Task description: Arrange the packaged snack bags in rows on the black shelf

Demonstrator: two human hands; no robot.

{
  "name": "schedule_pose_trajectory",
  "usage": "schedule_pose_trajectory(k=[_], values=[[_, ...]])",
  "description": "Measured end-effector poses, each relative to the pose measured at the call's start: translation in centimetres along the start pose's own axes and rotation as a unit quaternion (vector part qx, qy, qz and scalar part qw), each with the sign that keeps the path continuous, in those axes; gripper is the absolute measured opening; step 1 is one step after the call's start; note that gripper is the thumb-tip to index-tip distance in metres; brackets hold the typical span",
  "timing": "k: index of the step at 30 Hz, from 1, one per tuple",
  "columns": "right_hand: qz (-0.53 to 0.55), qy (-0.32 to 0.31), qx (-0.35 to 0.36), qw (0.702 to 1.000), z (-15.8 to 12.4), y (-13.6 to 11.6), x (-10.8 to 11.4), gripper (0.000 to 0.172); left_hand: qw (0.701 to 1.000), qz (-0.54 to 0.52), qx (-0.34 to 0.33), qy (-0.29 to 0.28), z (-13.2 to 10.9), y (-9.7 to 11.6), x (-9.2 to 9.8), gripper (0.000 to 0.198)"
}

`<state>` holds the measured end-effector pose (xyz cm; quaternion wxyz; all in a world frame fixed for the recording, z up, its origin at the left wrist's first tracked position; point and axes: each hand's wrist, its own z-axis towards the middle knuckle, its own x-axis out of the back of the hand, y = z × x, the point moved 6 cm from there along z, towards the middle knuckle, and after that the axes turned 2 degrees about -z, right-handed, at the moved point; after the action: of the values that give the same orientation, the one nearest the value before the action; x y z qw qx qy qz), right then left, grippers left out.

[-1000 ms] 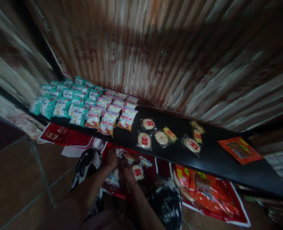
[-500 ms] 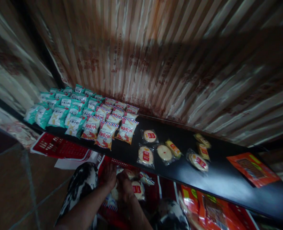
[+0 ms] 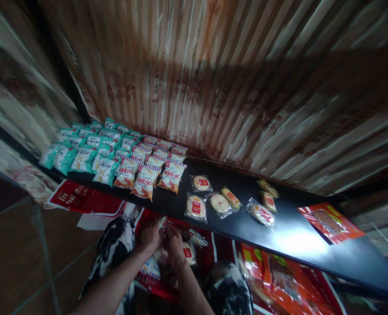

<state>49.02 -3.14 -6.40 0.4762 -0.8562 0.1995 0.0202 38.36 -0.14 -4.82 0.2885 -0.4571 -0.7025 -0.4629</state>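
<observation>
Over a red basket (image 3: pixel 161 294) between the knees, my left hand (image 3: pixel 153 235) is closed on a small snack packet (image 3: pixel 162 222), whose pale end sticks out above the fingers. Close beside it on the right, my right hand (image 3: pixel 174 241) has its fingers bent and pressed together; what they hold, if anything, is hidden. A round wrapped cracker (image 3: pixel 189 253) lies right of my right hand, with a small packet (image 3: pixel 198 238) above it. Below my left hand sits a blue-and-white striped bag (image 3: pixel 150 267).
A black shelf (image 3: pixel 227 227) bears rows of teal bags (image 3: pixel 82 158), striped bags (image 3: pixel 145 180), round crackers (image 3: pixel 195 206), yellow packets (image 3: pixel 231 197) and an orange packet (image 3: pixel 332 222). More orange packets (image 3: pixel 282 280) lie below it. Pleated curtain (image 3: pixel 187 87) hangs behind.
Both hands have risen a little from among the packets, and the packet end now shows at my left fingers. The view has shifted slightly, so the shelf appears further left.
</observation>
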Motion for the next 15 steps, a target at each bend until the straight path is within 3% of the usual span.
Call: schedule_pose_trajectory(k=[9,13,15], values=[[-0.006,0.082,0.036,0.996,-2.5,0.5,2.7,0.027,0.999,-0.026,-0.013,0.022,-4.2,0.0,4.2,0.048],[-0.015,0.058,0.032,0.998,-4.5,0.2,2.6,0.039,0.995,-0.060,-0.078,0.034,-6.3,1.0,5.6,0.045],[-0.013,0.018,0.032,0.999,-5.9,-0.4,2.0,0.045,0.989,-0.121,-0.076,0.026,-6.9,1.2,5.8,0.044]])
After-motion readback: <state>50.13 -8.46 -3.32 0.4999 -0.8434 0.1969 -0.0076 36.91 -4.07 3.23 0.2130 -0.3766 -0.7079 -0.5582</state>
